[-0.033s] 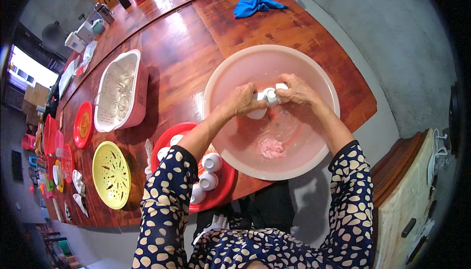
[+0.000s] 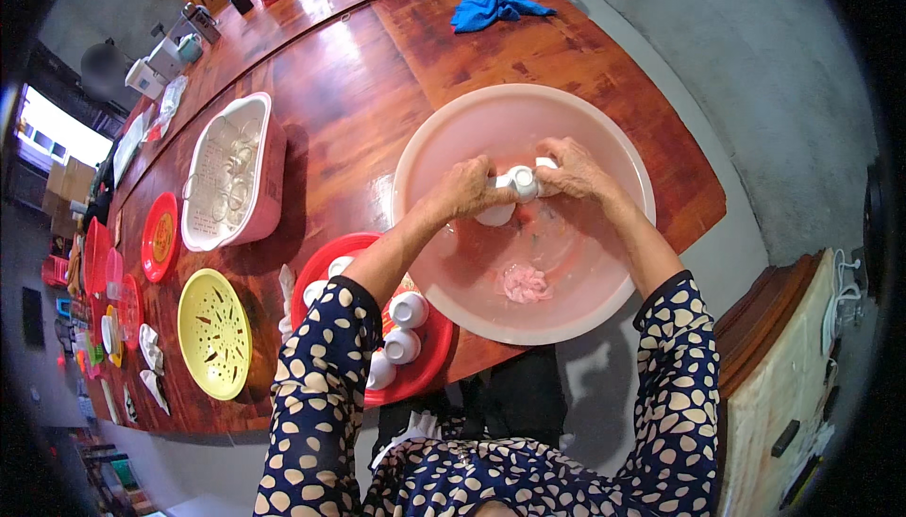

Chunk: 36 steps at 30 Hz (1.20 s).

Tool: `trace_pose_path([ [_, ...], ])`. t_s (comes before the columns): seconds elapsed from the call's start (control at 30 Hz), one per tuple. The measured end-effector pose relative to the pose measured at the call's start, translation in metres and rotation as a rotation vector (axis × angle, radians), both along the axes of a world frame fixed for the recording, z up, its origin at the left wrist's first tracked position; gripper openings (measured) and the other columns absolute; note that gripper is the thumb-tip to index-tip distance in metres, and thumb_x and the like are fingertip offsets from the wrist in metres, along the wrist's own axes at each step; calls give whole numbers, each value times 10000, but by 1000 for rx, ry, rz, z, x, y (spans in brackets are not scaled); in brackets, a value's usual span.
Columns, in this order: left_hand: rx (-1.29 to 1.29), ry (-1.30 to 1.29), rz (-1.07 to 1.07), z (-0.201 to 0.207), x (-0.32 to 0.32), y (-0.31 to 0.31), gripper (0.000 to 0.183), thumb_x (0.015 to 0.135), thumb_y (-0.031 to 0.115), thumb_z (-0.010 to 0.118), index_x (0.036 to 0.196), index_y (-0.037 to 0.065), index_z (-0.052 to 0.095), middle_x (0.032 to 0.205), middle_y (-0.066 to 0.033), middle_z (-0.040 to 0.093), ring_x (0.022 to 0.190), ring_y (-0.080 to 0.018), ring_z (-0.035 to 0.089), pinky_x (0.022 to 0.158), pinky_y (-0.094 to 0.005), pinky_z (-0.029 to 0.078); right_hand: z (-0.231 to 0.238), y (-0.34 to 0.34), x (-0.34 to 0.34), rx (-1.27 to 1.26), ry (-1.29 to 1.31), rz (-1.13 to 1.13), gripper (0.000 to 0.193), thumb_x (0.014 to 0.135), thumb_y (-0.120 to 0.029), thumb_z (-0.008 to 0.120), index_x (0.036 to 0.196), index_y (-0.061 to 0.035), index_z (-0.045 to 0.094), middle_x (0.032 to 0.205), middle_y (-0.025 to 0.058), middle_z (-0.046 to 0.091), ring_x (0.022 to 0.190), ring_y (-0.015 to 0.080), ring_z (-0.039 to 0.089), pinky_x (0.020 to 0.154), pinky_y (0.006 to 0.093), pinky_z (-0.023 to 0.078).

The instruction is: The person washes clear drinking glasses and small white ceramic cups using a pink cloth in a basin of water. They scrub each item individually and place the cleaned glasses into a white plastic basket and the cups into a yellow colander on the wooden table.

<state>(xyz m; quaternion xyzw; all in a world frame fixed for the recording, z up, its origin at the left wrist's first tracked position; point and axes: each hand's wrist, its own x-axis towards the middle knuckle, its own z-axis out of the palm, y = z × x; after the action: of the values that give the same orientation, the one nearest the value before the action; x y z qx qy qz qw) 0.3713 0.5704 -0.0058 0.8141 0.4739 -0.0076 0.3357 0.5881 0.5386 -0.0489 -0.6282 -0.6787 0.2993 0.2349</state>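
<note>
Over a large pale pink basin (image 2: 427, 272) of water, both hands are closed around a small group of white cups (image 2: 522, 180). My left hand (image 2: 469, 189) grips them from the left, with another white cup (image 2: 495, 215) partly showing under its fingers. From the right, my right hand (image 2: 574, 172) has its fingers bent around the white cup (image 2: 545, 164) on that side. How many cups each hand holds is partly hidden by the fingers. A crumpled pink cloth (image 2: 525, 284) lies in the water nearer to me.
Left of the basin, a red tray (image 2: 437, 352) carries several white cups (image 2: 401, 346). Further left are a yellow colander (image 2: 215, 333), a white-and-pink tub (image 2: 269, 187) of clear glasses and a red plate (image 2: 160, 238). A blue cloth (image 2: 498, 12) lies beyond the basin.
</note>
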Motion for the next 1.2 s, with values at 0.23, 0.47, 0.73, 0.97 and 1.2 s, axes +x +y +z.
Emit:
trace_pose_path([
  [0.23,455,-114,-7,10,-7,-16,525,797,420,654,1020,-46,561,990,-270,600,913,-388,598,770,-459,472,13,-18,-5,315,-281,-135,375,787,-130,609,1150,-44,565,1054,166,505,956,310,503,893,421,444],
  [0.47,477,-130,55,119,-108,-92,324,812,240,676,1035,19,596,956,-160,625,877,-318,619,764,-391,493,107,-90,-73,817,17,99,253,748,-58,633,988,15,596,1011,198,560,944,366,553,802,435,465],
  [0.73,331,223,-18,102,-219,-208,572,608,282,801,1073,70,542,1087,-168,525,998,-364,531,806,-451,470,89,-192,-210,404,-298,651,609,652,-217,766,1210,-152,533,1368,302,311,1096,443,485,773,427,534],
  [0.97,446,286,160,94,-231,-251,761,522,392,846,1164,106,553,1282,-217,366,1126,-396,424,878,-482,435,68,-168,-233,91,-383,593,692,585,-315,812,1206,-175,540,1400,311,257,1000,411,520,707,434,545],
  [1.2,492,298,241,73,-221,-274,749,564,465,819,1196,147,574,1337,-216,311,1088,-390,430,875,-482,427,77,-180,-219,242,-115,453,588,611,-279,792,1137,-122,583,1267,284,370,965,418,532,762,457,525],
])
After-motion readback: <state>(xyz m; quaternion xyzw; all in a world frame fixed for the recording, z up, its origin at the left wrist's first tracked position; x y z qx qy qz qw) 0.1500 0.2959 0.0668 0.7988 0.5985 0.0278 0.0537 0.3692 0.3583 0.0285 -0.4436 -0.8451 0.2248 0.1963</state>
